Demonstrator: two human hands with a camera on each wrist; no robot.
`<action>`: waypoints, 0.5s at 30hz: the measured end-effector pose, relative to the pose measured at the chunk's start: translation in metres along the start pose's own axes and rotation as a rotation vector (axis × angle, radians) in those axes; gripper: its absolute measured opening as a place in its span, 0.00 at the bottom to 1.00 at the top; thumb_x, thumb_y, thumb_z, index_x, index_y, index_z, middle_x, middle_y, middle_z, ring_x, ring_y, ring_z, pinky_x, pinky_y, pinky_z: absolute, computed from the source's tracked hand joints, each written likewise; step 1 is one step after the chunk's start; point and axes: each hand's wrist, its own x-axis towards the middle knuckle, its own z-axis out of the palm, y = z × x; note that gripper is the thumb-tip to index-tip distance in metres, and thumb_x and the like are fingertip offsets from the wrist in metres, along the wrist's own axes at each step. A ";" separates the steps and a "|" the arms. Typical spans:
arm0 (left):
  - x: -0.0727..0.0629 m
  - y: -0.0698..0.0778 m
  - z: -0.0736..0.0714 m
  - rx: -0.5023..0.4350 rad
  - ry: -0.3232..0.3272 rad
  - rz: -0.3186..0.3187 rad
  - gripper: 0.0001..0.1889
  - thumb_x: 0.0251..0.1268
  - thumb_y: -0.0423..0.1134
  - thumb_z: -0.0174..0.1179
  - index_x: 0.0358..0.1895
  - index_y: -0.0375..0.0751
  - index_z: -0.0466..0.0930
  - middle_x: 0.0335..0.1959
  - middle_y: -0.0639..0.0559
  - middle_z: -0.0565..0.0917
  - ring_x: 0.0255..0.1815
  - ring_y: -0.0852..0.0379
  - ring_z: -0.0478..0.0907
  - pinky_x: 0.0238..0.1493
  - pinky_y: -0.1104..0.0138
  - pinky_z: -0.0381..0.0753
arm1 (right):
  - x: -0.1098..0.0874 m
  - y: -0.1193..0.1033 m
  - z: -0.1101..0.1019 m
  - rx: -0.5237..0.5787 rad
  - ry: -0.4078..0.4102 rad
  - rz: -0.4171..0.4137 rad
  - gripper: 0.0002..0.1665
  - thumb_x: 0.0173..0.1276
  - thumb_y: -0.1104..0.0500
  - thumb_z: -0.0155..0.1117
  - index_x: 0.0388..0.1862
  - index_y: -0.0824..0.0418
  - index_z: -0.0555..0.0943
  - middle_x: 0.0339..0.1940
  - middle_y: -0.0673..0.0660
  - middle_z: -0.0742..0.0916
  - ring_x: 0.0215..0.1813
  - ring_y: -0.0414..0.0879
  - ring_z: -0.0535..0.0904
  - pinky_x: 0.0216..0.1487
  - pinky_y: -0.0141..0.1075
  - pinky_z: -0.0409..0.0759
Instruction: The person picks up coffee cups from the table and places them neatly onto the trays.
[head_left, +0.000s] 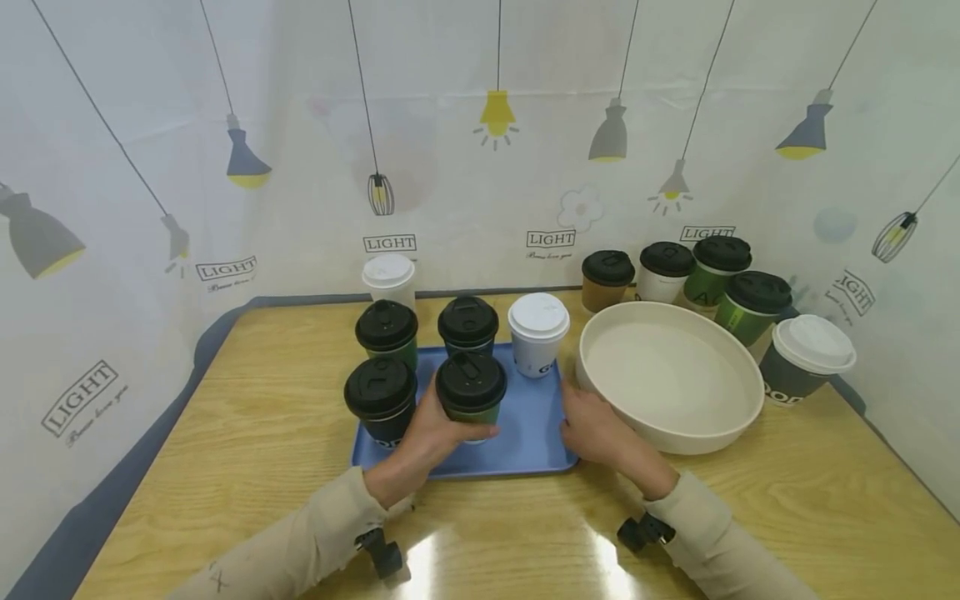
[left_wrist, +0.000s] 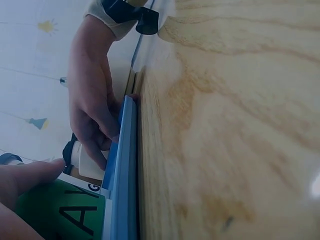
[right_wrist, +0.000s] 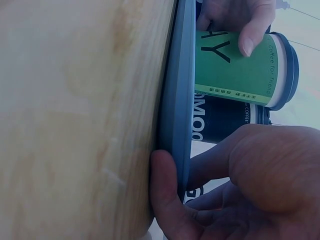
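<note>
My left hand (head_left: 426,437) grips a green paper cup (head_left: 472,385) with a black lid, standing upright at the front of the blue tray (head_left: 517,450). Its thumb lies across the green side, seen as a green sleeve (right_wrist: 240,65) in the right wrist view. My right hand (head_left: 602,427) pinches the tray's right rim, with one digit outside the wall (right_wrist: 172,135) and other fingers inside. Left of the gripped cup is a dark cup (head_left: 381,396); behind are another green cup (head_left: 387,329), a black-lidded cup (head_left: 468,325) and a white cup (head_left: 538,333).
A round cream bowl (head_left: 671,375) sits right of the tray, close by my right hand. Behind and beside it stand several lidded cups, including a white-lidded dark one (head_left: 806,358). Another white-lidded cup (head_left: 389,279) is behind the tray, near the printed curtain (head_left: 450,150).
</note>
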 end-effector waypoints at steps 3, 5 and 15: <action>-0.003 0.000 -0.002 0.026 -0.002 -0.018 0.54 0.40 0.31 0.83 0.75 0.52 0.64 0.66 0.48 0.78 0.69 0.46 0.74 0.78 0.47 0.66 | 0.000 0.000 0.000 0.001 0.004 -0.007 0.40 0.64 0.69 0.55 0.74 0.84 0.59 0.57 0.80 0.83 0.57 0.70 0.83 0.54 0.59 0.86; -0.006 0.000 -0.004 0.040 -0.011 -0.032 0.54 0.41 0.32 0.83 0.76 0.51 0.62 0.66 0.47 0.78 0.69 0.46 0.73 0.78 0.46 0.65 | 0.000 0.001 0.000 0.003 0.006 -0.010 0.40 0.64 0.69 0.55 0.73 0.84 0.59 0.57 0.80 0.83 0.57 0.70 0.83 0.54 0.59 0.86; -0.027 0.005 -0.016 0.125 -0.097 -0.133 0.51 0.53 0.41 0.79 0.79 0.39 0.59 0.77 0.41 0.69 0.81 0.41 0.61 0.84 0.43 0.56 | 0.001 0.002 0.002 0.011 0.008 -0.012 0.41 0.64 0.69 0.54 0.74 0.84 0.58 0.59 0.81 0.82 0.59 0.70 0.82 0.56 0.59 0.85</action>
